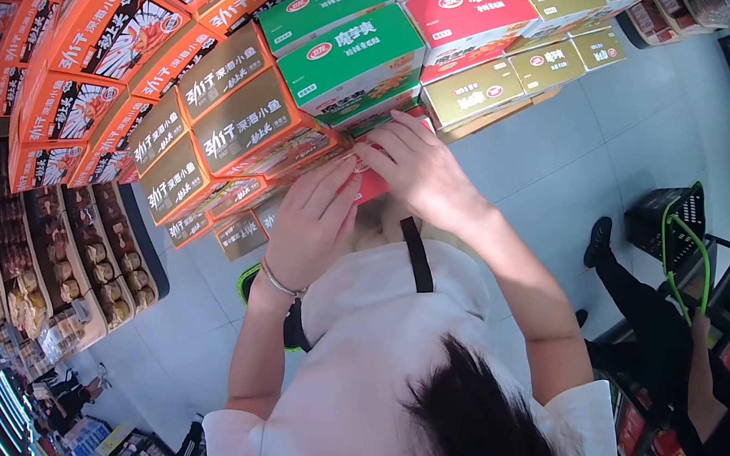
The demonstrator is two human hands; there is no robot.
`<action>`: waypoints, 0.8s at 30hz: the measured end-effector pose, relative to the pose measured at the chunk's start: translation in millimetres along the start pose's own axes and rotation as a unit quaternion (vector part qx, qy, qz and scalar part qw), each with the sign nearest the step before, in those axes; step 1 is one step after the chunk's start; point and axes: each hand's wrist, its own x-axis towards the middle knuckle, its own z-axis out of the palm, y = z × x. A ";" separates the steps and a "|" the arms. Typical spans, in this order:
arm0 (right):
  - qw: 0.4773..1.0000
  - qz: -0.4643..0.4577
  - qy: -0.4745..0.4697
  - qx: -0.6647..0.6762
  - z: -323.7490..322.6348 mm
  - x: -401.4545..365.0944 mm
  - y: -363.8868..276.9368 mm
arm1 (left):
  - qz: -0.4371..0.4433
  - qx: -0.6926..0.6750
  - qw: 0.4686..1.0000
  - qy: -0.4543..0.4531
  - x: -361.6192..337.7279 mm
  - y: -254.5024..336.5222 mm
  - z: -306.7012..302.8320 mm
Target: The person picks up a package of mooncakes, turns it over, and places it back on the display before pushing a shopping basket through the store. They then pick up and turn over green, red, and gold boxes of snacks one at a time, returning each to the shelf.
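"Fish-snack cartons [129, 18] in orange stand at the far left?"

"Yes, stacked high, with gold-fronted fish cartons [239, 117] just beside them. Then comes the left hand [312, 216], fingers nearly straight and close together, their tips on a red carton [372, 188]."

"Is it gripping?"

"I can't tell; its thumb is out of sight."

"Where exactly is that red carton?"

"Between the two hands, in front of the person's chest, right by the stacked goods. Much of it is covered."

"How would it handle?"

"I'd judge it light and fairly stiff, thin cardboard that dents if squeezed, perhaps a little slick where the print shines. Opposite side walls are the place to hold it, with flat fingers rather than a pinch at a corner."

"And the right hand [411, 165]?"

"Half open, fingers slightly spread and bent over the carton's far part. Its thumb is unclear, so I can't say how firmly it holds."

"Beyond that?"

"Green konjac-snack cartons [352, 54] rise just past the fingers, and gold cartons [471, 103] sit farther right."
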 end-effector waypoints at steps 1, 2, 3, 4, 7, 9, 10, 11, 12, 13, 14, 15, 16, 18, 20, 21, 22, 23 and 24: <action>1.000 -0.006 -0.006 0.001 2.4 2.4 4.8 | -0.004 0.001 1.000 0.003 -5.6 -0.5 5.3; 1.000 -0.012 -0.010 -0.013 1.7 5.3 8.8 | -0.018 -0.003 1.000 -0.015 -10.6 0.0 10.4; 1.000 -0.016 -0.013 -0.012 2.9 6.6 13.3 | -0.031 -0.007 0.999 -0.032 -15.1 0.9 15.1; 0.999 -0.018 -0.028 -0.010 6.3 6.7 18.2 | -0.034 -0.007 0.999 -0.029 -19.1 1.4 19.4; 0.998 -0.023 -0.059 -0.010 15.3 4.6 28.1 | -0.054 -0.038 0.997 -0.038 -27.4 2.5 29.5; 0.996 -0.012 -0.068 -0.053 19.2 4.9 31.9 | -0.059 -0.037 0.996 -0.051 -29.3 2.7 33.8; 0.996 -0.017 -0.068 -0.058 19.8 7.1 33.2 | -0.058 -0.036 0.997 -0.044 -29.6 2.5 34.6; 0.995 -0.017 -0.081 -0.062 19.3 9.4 33.8 | -0.075 -0.038 0.995 -0.053 -29.5 3.1 35.2; 0.993 -0.015 -0.093 -0.067 18.8 11.3 33.9 | -0.090 -0.041 0.993 -0.063 -29.4 3.6 35.5; 0.993 -0.019 -0.091 -0.074 19.1 12.8 34.6 | -0.085 -0.040 0.994 -0.057 -28.6 3.2 36.3; 0.992 -0.017 -0.098 -0.082 19.7 14.1 35.7 | -0.084 -0.028 0.994 -0.057 -27.7 2.5 37.6; 0.990 -0.016 -0.106 -0.090 18.8 15.2 36.3 | -0.083 -0.017 0.995 -0.057 -27.0 2.1 38.9; 0.990 -0.019 -0.109 -0.093 16.1 16.9 36.8 | -0.068 0.003 0.996 -0.048 -25.9 1.8 40.7; 0.988 -0.027 -0.111 -0.106 15.8 17.3 38.0 | -0.055 0.021 0.998 -0.038 -27.7 0.2 49.2; 0.986 -0.034 -0.112 -0.117 15.5 17.9 38.3 | -0.044 0.039 0.998 -0.032 -29.1 -0.7 54.3; 0.986 -0.037 -0.111 -0.119 14.4 18.2 36.5 | -0.045 0.033 0.998 -0.024 -29.5 0.2 55.4; 0.985 -0.032 -0.116 -0.121 13.1 17.8 34.1 | -0.045 0.026 0.998 -0.017 -29.6 0.6 55.8; 0.985 -0.028 -0.120 -0.124 11.3 18.5 33.2 | -0.045 0.026 0.999 -0.016 -28.6 0.7 55.6; 0.985 -0.041 -0.094 -0.140 9.8 21.4 31.6 | -0.048 0.018 0.999 -0.011 -28.4 1.1 54.7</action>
